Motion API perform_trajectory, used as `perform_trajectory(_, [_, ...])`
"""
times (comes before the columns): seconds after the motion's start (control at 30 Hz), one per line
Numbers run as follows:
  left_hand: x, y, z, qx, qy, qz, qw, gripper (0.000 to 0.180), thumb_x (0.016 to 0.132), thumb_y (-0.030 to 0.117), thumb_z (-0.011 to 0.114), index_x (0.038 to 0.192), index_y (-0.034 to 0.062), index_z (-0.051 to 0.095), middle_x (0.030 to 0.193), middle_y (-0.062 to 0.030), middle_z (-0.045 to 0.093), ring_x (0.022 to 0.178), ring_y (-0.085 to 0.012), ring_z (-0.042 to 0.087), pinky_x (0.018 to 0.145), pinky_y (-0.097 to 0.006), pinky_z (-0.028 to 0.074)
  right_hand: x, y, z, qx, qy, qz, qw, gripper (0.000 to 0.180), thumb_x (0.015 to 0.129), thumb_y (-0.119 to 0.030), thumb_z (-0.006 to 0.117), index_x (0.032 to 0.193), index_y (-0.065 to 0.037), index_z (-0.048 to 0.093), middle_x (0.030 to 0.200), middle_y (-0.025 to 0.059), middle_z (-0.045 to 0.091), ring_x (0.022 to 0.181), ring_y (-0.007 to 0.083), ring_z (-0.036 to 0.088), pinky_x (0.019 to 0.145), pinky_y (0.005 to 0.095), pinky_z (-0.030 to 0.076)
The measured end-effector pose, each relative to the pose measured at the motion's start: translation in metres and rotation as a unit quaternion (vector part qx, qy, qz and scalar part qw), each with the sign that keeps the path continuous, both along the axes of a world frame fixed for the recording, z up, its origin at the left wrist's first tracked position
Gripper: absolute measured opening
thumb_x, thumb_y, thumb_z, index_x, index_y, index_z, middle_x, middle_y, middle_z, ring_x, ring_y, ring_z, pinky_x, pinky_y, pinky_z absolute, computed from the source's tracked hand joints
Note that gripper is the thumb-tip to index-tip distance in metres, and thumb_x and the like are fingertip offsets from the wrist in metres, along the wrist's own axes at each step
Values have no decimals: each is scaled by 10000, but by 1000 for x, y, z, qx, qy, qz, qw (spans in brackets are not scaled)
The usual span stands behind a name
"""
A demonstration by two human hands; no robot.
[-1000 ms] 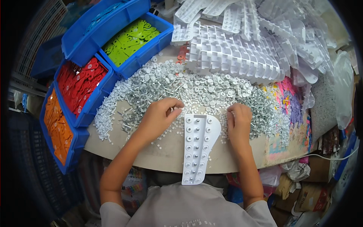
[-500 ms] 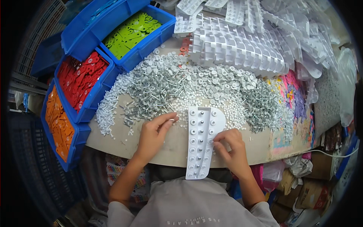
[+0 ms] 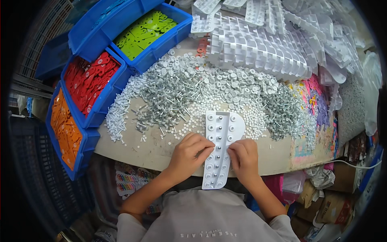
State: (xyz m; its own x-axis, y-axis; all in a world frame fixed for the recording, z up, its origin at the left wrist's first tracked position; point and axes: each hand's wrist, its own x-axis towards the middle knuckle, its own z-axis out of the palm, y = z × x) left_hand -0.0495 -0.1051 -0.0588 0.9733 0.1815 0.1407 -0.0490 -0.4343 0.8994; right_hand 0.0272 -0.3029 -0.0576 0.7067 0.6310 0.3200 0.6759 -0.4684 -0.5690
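Note:
A long white plastic tray [image 3: 217,171] with one rounded side lies in front of me. Its near end reaches past the table edge to my shirt. Two rows of round white seats flank a channel with a line of silvery, ball-like heads. My left hand [image 3: 190,154] is closed in a pinch at a seat on the tray's left side; whatever sits between the fingertips is hidden. At the right side, my right hand [image 3: 244,159] is also closed, thumb and fingers together over a seat there, and I cannot make out what they hold.
Beyond the tray spread heaps of small white discs [image 3: 248,115], metal pins [image 3: 161,99] and white caps [image 3: 234,86]. Blue bins [image 3: 105,109] at left hold red, orange and green plastic pieces. White moulded trays [image 3: 258,52] are piled at the back. Pink and purple pieces [image 3: 316,97] lie right.
My left hand has come right, from beside the small discs to the tray's left side; the white disc in its fingers is now hidden. My right hand stays at the tray's right side.

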Motion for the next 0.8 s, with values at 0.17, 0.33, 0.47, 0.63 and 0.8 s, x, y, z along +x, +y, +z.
perform_trajectory(0.17, [-1, -1, 3, -32, 29, 15, 999, 63, 841, 55, 727, 891, 30, 699, 836, -65, 648, 766, -218, 635, 641, -325, 514, -3, 1, -9, 26, -4, -10, 1000, 203, 752, 42, 749, 925, -16, 658, 886, 106, 586, 828, 293, 568, 717, 384, 454])
perform_trajectory(0.33, [1, -2, 2, -19, 34, 15, 999, 71, 842, 60, 725, 901, 38, 692, 814, -59, 650, 724, -203, 646, 635, -314, 517, 0, 2, -4, 23, 8, -10, 1000, 198, 740, 47, 755, 907, -17, 670, 881, 106, 581, 829, 285, 570, 718, 378, 462])
perform_trajectory(0.47, [1, -7, 1, -9, 50, 35, 998, 125, 829, 33, 747, 943, 27, 695, 795, -44, 634, 713, -150, 612, 584, -280, 479, 0, 1, -7, 19, -3, -7, 1000, 198, 729, 28, 762, 899, -23, 674, 863, 92, 577, 814, 278, 565, 708, 382, 445])
perform_trajectory(0.63, [-3, 0, -13, 218, -135, -12, 966, 144, 796, 46, 774, 922, 40, 703, 766, -29, 618, 685, -195, 587, 583, -317, 474, 0, 0, -6, 18, 3, -3, 1000, 193, 737, 51, 754, 898, -15, 669, 876, 104, 577, 827, 284, 570, 707, 378, 462])
perform_trajectory(0.8, [0, -1, -16, 119, -132, -2, 984, 121, 783, 36, 766, 890, 40, 712, 768, -61, 623, 691, -242, 586, 597, -361, 467, 0, -2, -11, 28, 10, -5, 1000, 190, 740, 44, 757, 898, -13, 669, 881, 109, 576, 822, 287, 570, 712, 378, 463])
